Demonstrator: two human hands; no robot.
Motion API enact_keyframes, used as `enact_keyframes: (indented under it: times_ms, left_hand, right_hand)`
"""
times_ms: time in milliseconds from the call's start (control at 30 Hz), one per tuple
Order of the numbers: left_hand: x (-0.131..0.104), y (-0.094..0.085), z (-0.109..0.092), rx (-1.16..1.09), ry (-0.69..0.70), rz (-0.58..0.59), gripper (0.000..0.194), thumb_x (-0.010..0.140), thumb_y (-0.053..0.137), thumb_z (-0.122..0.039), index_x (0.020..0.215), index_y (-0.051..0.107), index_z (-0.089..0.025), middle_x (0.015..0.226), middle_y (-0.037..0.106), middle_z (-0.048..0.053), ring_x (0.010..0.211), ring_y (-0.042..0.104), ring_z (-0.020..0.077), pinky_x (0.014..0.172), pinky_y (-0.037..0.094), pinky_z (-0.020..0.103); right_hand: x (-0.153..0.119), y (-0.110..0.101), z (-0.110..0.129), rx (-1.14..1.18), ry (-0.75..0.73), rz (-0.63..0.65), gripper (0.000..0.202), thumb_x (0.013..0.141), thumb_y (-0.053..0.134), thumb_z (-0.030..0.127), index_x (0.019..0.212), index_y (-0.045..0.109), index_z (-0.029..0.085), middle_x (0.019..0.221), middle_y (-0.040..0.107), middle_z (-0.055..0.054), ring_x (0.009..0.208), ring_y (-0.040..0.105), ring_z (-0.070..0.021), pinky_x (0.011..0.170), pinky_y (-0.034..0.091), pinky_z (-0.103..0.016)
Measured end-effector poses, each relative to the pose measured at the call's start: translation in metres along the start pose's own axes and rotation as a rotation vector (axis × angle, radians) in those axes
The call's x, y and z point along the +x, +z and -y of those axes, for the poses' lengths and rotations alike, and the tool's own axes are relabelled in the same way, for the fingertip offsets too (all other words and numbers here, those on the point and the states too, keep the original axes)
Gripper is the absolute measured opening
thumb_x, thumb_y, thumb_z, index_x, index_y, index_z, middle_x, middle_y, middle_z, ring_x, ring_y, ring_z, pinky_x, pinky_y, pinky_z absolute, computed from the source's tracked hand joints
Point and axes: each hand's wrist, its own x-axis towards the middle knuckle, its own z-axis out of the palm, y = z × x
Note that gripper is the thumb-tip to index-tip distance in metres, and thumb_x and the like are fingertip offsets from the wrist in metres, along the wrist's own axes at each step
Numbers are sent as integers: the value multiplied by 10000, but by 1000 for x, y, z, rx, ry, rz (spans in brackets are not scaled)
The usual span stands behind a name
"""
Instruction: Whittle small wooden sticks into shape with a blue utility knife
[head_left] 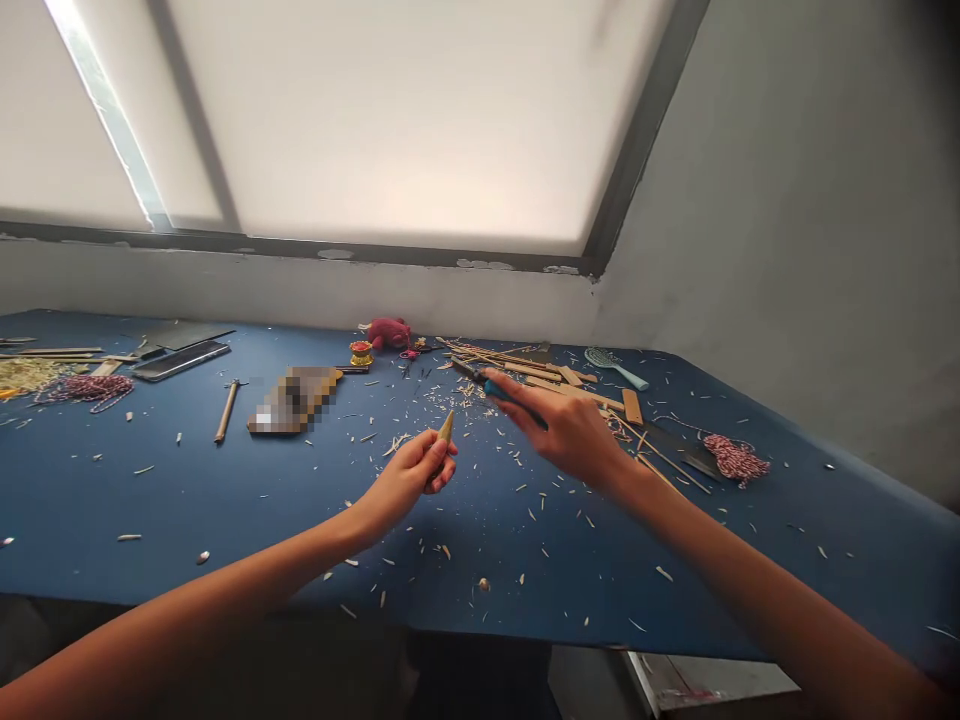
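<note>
My left hand [421,465] is closed around a short pointed piece of wood [446,428], its tip sticking up past the thumb. The fingers hide its lower part. To the right and a little farther off, my right hand [559,420] grips a knife [487,385] with a blue and black handle. The knife's dark blade points to the left and away from me, apart from the wood. Pale wood shavings [469,400] lie on the blue table [300,520] around and below both hands.
Behind my right hand lie thin wooden sticks [495,355] and a pale green hairbrush [616,368]. Red-and-white cord [735,458] is bundled at the right. Leftward are a small hammer-like tool [227,412], a partly blurred board [326,385] and a phone [182,361].
</note>
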Motion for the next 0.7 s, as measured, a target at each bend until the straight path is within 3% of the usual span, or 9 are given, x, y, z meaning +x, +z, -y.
enact_keyframes:
  times_ms: [133, 233, 300, 367, 400, 467, 533, 600, 700]
  left_hand:
    - [11, -2, -10, -103, -2, 14, 303, 850, 498, -451, 871, 468, -150, 655, 399, -38, 555, 315, 56, 540, 239, 205]
    - [4, 0, -14, -159, -21, 99, 279, 857, 495, -435, 861, 474, -156, 619, 329, -56, 530, 245, 57, 521, 207, 208]
    - [-8, 4, -16, -91, -62, 257, 290, 857, 493, -442, 840, 492, -153, 603, 335, -54, 530, 257, 61, 514, 210, 214]
    - [-23, 9, -16, 17, -120, 457, 305, 859, 484, -451, 837, 508, -147, 609, 391, -39, 551, 314, 69, 518, 233, 219]
    - [-28, 11, -15, 36, -132, 502, 311, 862, 472, -459, 851, 509, -150, 612, 406, -36, 553, 331, 71, 515, 239, 219]
    - [-31, 12, -14, 50, -110, 388, 329, 878, 430, -472, 882, 509, -152, 623, 402, -42, 556, 340, 66, 520, 251, 215]
    - [-23, 10, -13, 23, -87, 261, 341, 869, 439, -487, 891, 507, -154, 617, 419, -48, 532, 341, 54, 519, 269, 206]
    - [-5, 9, -14, 15, -88, 204, 345, 862, 452, -488, 926, 517, -156, 710, 527, -12, 592, 435, 60, 571, 337, 207]
    - [29, 10, -15, 42, 18, 128, 345, 847, 482, -481, 949, 537, -155, 1018, 597, 81, 896, 542, 137, 708, 431, 255]
  right_hand:
    - [-23, 17, 23, -56, -146, 77, 478, 938, 330, 441, 1403, 303, 336, 668, 587, 9, 478, 402, -70, 477, 238, -212]
    - [-26, 26, 9, -115, -169, 113, 472, 936, 320, 450, 1398, 303, 352, 651, 574, 11, 462, 382, -70, 458, 202, -221]
    - [-21, 27, -16, -152, -17, 129, 463, 932, 300, 467, 1380, 344, 358, 645, 593, 3, 459, 409, -80, 455, 206, -224]
    - [-16, 22, -48, -210, 287, 120, 467, 920, 284, 500, 1342, 419, 354, 591, 595, -5, 439, 435, -100, 444, 214, -223]
    - [-15, 18, -62, -240, 406, 111, 484, 912, 285, 518, 1335, 437, 340, 580, 596, -15, 451, 462, -119, 442, 225, -227]
    - [-18, 9, -81, -222, 522, 76, 513, 910, 264, 531, 1357, 410, 326, 539, 589, -17, 478, 505, -148, 453, 263, -232]
    - [-24, 0, -82, -176, 509, 58, 512, 911, 264, 531, 1367, 391, 336, 593, 630, -24, 531, 550, -167, 478, 308, -241]
    - [-27, -5, -68, -125, 423, 26, 493, 916, 287, 511, 1369, 385, 345, 739, 683, -32, 606, 589, -175, 522, 352, -250]
    - [-23, -6, -40, -49, 263, -81, 478, 931, 319, 449, 1388, 360, 315, 972, 688, -47, 738, 621, -171, 615, 391, -258]
